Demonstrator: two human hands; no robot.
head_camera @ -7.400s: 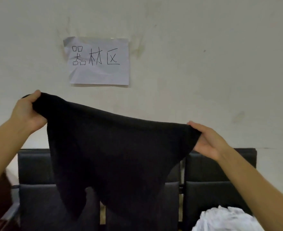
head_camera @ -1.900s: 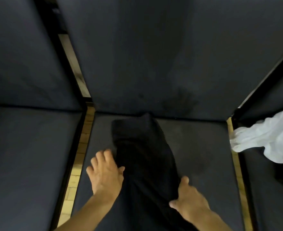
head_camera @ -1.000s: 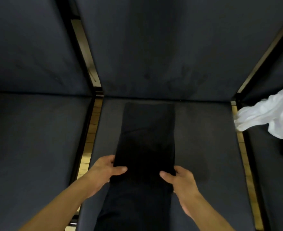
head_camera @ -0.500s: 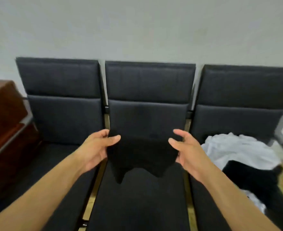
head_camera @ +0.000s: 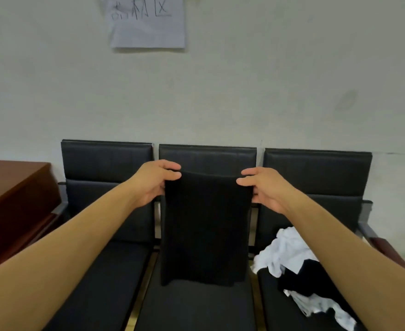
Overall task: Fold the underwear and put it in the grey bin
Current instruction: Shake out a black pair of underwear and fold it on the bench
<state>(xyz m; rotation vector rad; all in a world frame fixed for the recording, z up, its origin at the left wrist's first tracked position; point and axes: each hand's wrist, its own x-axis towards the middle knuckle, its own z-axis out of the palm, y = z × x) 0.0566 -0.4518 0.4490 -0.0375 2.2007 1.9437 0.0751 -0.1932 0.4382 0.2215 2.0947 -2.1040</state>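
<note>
The black underwear (head_camera: 205, 230), folded into a long narrow strip, hangs in the air above the middle black seat (head_camera: 196, 306). My left hand (head_camera: 155, 182) pinches its top left corner between thumb and fingers. Its top right corner is pinched the same way by my right hand (head_camera: 261, 187). The strip's lower edge dangles just above the seat cushion. No grey bin is in view.
Three black chairs stand in a row against a pale wall. A pile of white and black clothes (head_camera: 299, 271) lies on the right seat. A brown wooden desk (head_camera: 13, 201) stands at the left. A paper sign (head_camera: 146, 20) hangs on the wall.
The underwear lay flat on the middle seat as a strip a second ago. Both hands took its near end and lifted it; it now hangs higher, at backrest level.
</note>
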